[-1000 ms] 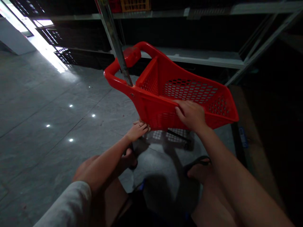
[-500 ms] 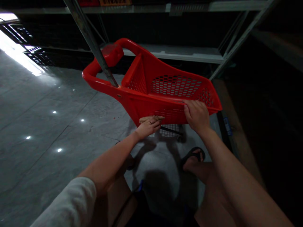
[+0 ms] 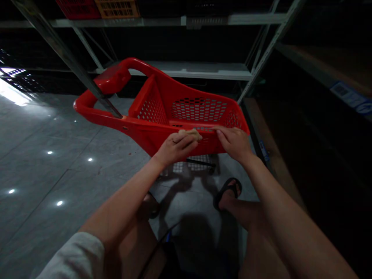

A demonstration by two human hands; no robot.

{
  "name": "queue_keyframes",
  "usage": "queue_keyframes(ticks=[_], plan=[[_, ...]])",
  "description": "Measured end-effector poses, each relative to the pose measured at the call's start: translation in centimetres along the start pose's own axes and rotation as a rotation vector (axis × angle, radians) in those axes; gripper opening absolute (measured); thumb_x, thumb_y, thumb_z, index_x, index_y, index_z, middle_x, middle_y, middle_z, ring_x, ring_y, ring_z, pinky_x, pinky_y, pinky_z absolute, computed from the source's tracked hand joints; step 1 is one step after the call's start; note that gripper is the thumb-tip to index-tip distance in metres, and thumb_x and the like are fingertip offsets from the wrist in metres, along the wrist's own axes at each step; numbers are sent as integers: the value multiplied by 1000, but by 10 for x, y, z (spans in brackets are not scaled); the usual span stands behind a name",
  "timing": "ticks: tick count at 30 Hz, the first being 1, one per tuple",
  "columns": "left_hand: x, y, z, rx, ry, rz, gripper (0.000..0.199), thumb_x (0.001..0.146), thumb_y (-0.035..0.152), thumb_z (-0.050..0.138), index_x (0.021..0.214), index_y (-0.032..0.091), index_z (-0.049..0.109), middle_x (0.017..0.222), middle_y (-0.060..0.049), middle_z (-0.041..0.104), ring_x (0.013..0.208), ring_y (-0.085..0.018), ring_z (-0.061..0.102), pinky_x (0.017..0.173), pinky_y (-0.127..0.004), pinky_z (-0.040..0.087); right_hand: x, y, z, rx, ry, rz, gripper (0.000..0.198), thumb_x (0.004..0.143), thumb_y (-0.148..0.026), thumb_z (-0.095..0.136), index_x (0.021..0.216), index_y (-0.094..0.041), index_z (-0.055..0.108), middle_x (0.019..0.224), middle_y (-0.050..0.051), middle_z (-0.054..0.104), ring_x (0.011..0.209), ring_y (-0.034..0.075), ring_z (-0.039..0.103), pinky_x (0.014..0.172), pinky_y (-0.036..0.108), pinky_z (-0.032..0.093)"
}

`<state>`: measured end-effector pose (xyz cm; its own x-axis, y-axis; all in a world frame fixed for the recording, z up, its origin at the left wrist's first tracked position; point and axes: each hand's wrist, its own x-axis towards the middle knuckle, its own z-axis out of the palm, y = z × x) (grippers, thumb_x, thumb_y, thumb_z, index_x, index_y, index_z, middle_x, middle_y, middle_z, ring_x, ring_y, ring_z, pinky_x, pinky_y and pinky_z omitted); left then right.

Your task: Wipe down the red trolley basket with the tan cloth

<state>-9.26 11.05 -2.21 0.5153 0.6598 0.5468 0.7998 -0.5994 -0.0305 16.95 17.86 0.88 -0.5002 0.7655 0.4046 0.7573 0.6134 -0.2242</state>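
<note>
A red plastic shopping cart [image 3: 200, 93] stands side-on in front of me, its handle to the left. My left hand [image 3: 173, 147] presses a crumpled beige cloth [image 3: 190, 134] against the upper part of the cart's near side wall, fingers closed over it. Farther right, my right hand [image 3: 236, 142] grips the cart's near rim, with the fingers over the top edge. The basket's inside shows its holed walls and a folding seat panel [image 3: 148, 104] near the handle. A grey metal pole [image 3: 68, 60] rises by the handle.
Behind the cart is a metal shelf rack [image 3: 186, 71] with a red crate [image 3: 78, 8] and a yellow crate [image 3: 117, 7] on an upper level. Dark shelving with a blue-white label [image 3: 351, 99] stands on the right. Grey tiled floor [image 3: 43, 178] extends left.
My left hand has moved the cloth up the side wall toward the rim. The right hand stays on the rim. The view has shifted, so the cart sits farther left.
</note>
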Motion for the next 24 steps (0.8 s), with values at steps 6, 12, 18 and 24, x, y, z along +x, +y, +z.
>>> queue_keyframes(ticks=[6, 12, 18, 24], plan=[[11, 17, -42, 229, 310, -288, 26, 106, 28, 45, 122, 23, 65, 110, -7, 73, 105, -21, 66, 94, -39, 50, -14, -12, -23, 346, -136, -28, 42, 103, -36, 38, 114, -23, 76, 104, 5, 82, 95, 20, 77, 86, 30, 55], [17, 78, -29, 207, 159, -168, 18, 104, 29, 52, 111, 22, 67, 96, -4, 76, 87, -19, 66, 77, -34, 48, -33, 9, -43, 399, -97, 57, 39, 101, -36, 41, 105, -21, 77, 94, 5, 82, 88, 21, 77, 84, 32, 56], [6, 105, -44, 126, 40, 109, 13, 101, 25, 55, 107, 22, 66, 95, -1, 74, 92, -18, 64, 84, -32, 49, -32, 11, -39, 164, -262, -14, 41, 101, -34, 40, 108, -19, 78, 108, 8, 81, 98, 23, 76, 85, 31, 53], [-47, 65, -99, 339, -46, 10, 18, 100, 31, 56, 89, 21, 65, 86, -5, 70, 90, -23, 65, 78, -37, 45, -28, 32, -34, -205, -372, -57, 51, 103, -36, 35, 93, -15, 81, 95, 14, 81, 95, 26, 73, 87, 35, 48]])
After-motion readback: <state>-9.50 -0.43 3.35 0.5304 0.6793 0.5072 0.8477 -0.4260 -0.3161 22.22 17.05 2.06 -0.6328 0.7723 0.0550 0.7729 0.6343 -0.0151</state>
